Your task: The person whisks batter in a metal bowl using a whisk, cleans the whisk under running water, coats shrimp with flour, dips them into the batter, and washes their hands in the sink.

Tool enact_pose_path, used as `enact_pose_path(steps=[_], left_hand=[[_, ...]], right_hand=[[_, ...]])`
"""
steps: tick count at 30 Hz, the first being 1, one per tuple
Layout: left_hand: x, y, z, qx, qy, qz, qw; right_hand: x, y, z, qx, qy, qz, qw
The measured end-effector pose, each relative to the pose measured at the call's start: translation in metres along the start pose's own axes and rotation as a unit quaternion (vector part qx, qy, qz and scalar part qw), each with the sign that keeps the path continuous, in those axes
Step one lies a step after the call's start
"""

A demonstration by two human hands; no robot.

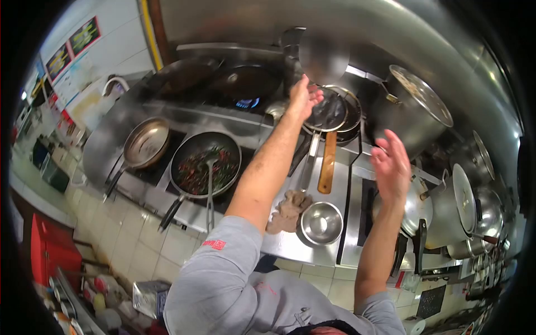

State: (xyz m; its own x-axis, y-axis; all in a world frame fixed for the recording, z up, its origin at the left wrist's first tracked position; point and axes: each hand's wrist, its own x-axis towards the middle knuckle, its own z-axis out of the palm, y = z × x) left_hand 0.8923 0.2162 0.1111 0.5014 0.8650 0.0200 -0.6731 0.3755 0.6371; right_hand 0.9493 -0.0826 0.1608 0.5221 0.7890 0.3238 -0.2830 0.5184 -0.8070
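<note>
My left hand (305, 99) reaches to the back of the cooktop, its fingers apart and seemingly around nothing. Just beyond it is a blurred round grey metal shape (325, 54); whether the fingertips touch it I cannot tell. Beside that hand, a round strainer (326, 110) with a metal handle lies over dark pans, next to a wooden handle (328, 163). My right hand (392, 167) hovers open over the right of the counter, near the tall stockpot (410, 109). Below the strainer handle sit a crumpled brown cloth (290, 211) and a steel bowl (322, 223).
A wok of dark greens and red bits (192, 170) holds a long metal utensil (210, 190). Left of it sits a steel frying pan (146, 142). A blue flame (247, 103) burns at the back burner. Pots with lids (463, 195) crowd the right side.
</note>
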Motion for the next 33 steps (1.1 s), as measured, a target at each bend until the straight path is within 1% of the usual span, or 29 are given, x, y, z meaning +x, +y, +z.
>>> enact_pose_path(steps=[1, 3, 5, 6, 7, 9, 11, 12, 13, 15, 16, 17, 18, 20, 21, 22, 23, 24, 26, 27, 29, 32, 33], left_hand=[[-0.025, -0.002, -0.003, 0.010, 0.005, -0.006, 1.000], [-0.091, -0.002, -0.009, 0.032, -0.031, 0.009, 0.999], [-0.172, 0.011, -0.019, 0.057, -0.095, 0.006, 0.994], [-0.209, 0.019, -0.029, 0.081, -0.119, -0.004, 0.990], [-0.244, 0.029, -0.041, 0.102, -0.144, -0.012, 0.984], [-0.307, 0.051, -0.075, 0.193, -0.173, -0.037, 0.965], [-0.361, 0.080, -0.117, 0.229, -0.223, -0.043, 0.946], [-0.386, 0.096, -0.138, 0.243, -0.216, -0.041, 0.945], [-0.410, 0.115, -0.159, 0.260, -0.204, -0.035, 0.943], [-0.458, 0.161, -0.194, 0.278, -0.142, -0.040, 0.949], [-0.481, 0.182, -0.215, 0.293, -0.107, -0.006, 0.950], [-0.502, 0.202, -0.236, 0.308, -0.076, 0.027, 0.948], [-0.523, 0.220, -0.256, 0.317, -0.055, 0.040, 0.946], [-0.559, 0.254, -0.298, 0.281, 0.040, 0.088, 0.955], [-0.573, 0.269, -0.321, 0.290, 0.047, 0.098, 0.951], [-0.587, 0.282, -0.346, 0.330, 0.112, 0.099, 0.932], [-0.600, 0.298, -0.366, 0.366, 0.178, 0.095, 0.908], [-0.614, 0.316, -0.381, 0.437, 0.216, 0.095, 0.868], [-0.637, 0.352, -0.404, 0.418, 0.253, 0.089, 0.868], [-0.646, 0.370, -0.415, 0.399, 0.277, 0.087, 0.870], [-0.656, 0.398, -0.446, 0.391, 0.297, 0.092, 0.866], [-0.657, 0.433, -0.493, 0.434, 0.365, 0.125, 0.814], [-0.655, 0.442, -0.510, 0.431, 0.370, 0.125, 0.814]], right_hand=[[-0.020, -0.008, 0.000, 0.052, -0.040, -0.024, 0.998], [-0.056, -0.007, 0.000, 0.157, -0.139, -0.056, 0.976], [-0.075, 0.009, -0.014, 0.012, -0.119, -0.030, 0.992], [-0.082, 0.028, -0.011, -0.173, 0.012, -0.034, 0.984], [-0.094, 0.039, 0.006, -0.280, 0.085, -0.049, 0.955], [-0.118, 0.062, 0.019, -0.192, 0.038, -0.020, 0.981], [-0.142, 0.083, 0.052, -0.137, -0.025, 0.019, 0.990], [-0.154, 0.095, 0.073, -0.149, -0.048, 0.025, 0.987], [-0.166, 0.105, 0.096, -0.135, -0.083, 0.053, 0.986], [-0.187, 0.139, 0.135, -0.060, -0.176, 0.127, 0.974], [-0.198, 0.153, 0.163, -0.031, -0.220, 0.155, 0.963], [-0.209, 0.166, 0.192, -0.001, -0.260, 0.181, 0.949], [-0.217, 0.183, 0.216, -0.007, -0.311, 0.194, 0.930], [-0.236, 0.214, 0.271, 0.018, -0.380, 0.249, 0.891], [-0.242, 0.233, 0.299, 0.026, -0.413, 0.268, 0.870], [-0.249, 0.250, 0.330, 0.040, -0.437, 0.280, 0.854], [-0.258, 0.268, 0.361, 0.051, -0.443, 0.294, 0.846], [-0.265, 0.284, 0.391, 0.067, -0.446, 0.323, 0.832], [-0.276, 0.313, 0.450, 0.077, -0.453, 0.368, 0.808], [-0.280, 0.329, 0.478, 0.084, -0.453, 0.375, 0.804], [-0.290, 0.365, 0.530, 0.070, -0.451, 0.388, 0.801], [-0.300, 0.413, 0.613, 0.057, -0.433, 0.397, 0.808], [-0.301, 0.429, 0.641, 0.060, -0.426, 0.394, 0.812]])
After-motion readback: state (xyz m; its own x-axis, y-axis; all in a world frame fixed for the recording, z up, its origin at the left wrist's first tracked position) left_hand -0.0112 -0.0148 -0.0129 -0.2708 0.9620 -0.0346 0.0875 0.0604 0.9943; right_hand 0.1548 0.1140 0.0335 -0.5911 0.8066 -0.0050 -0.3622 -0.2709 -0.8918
